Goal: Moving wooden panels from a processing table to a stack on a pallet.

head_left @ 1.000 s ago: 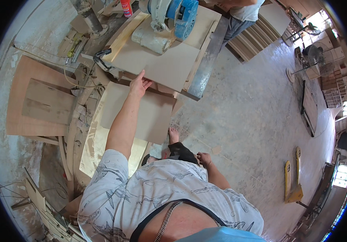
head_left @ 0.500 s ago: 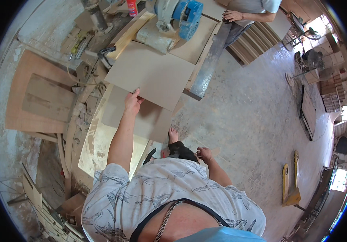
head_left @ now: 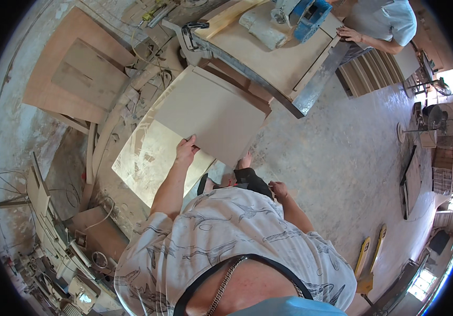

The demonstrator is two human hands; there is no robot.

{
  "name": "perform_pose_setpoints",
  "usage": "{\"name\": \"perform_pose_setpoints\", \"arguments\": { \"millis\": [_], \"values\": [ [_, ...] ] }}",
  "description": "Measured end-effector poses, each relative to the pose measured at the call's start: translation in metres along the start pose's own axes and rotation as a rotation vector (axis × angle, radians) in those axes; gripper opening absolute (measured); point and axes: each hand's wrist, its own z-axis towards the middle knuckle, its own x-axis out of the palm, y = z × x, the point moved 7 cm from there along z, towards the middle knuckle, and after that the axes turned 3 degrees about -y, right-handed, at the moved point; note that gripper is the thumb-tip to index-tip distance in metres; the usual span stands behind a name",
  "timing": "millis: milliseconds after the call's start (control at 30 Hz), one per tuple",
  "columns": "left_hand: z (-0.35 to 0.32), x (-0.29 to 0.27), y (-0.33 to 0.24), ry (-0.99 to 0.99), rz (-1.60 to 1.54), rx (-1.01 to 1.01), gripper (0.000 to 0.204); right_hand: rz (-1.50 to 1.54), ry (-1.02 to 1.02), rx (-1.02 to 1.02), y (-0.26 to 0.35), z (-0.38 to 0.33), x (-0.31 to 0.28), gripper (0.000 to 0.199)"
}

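Below the machine table, left hand on panel edge

Left hand (head_left: 186, 151) grips a flat, grey-brown rectangular board (head_left: 213, 113) at its near edge, thumb on top, grasp narrow. Board lies over a glossy pale-yellow sheet (head_left: 155, 158), just short of the machine table with wooden top and dark metal edge (head_left: 268, 60); can't tell whether it is fully resting. Right hand (head_left: 278, 189) hangs low by the person's right side, fingers curled, well apart from the board; can't tell if anything is in it. On the machine table: blue round-housed motor unit (head_left: 312, 22), black clamp (head_left: 190, 32) at the left corner. Co-worker's hand (head_left: 350, 35) at the table's far right edge, stack of brown boards (head_left: 371, 73) near them. Yellow two-forked pallet truck (head_left: 364, 263) on the floor, lower right.
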Motion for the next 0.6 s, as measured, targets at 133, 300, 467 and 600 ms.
{"name": "perform_pose_setpoints", "arguments": {
  "millis": [133, 300, 467, 600],
  "values": [
    [0.011, 0.006, 0.007, -0.074, 0.114, -0.006, 0.023, 0.073, 0.037, -0.025, 0.023, -0.007, 0.002, 0.026],
    [0.029, 0.012, -0.003, -0.213, 0.541, -0.194, 0.029, 0.184, 0.027, -0.056, 0.036, -0.005, -0.001, 0.029],
    [0.03, -0.002, -0.038, -0.181, 0.991, -0.014, 0.035, 0.253, 0.006, -0.051, 0.015, -0.001, -0.006, 0.028],
    [0.014, -0.055, -0.01, -0.246, 0.639, -0.072, 0.029, 0.163, -0.025, 0.033, -0.011, 0.018, -0.019, 0.026]
  ]
}}
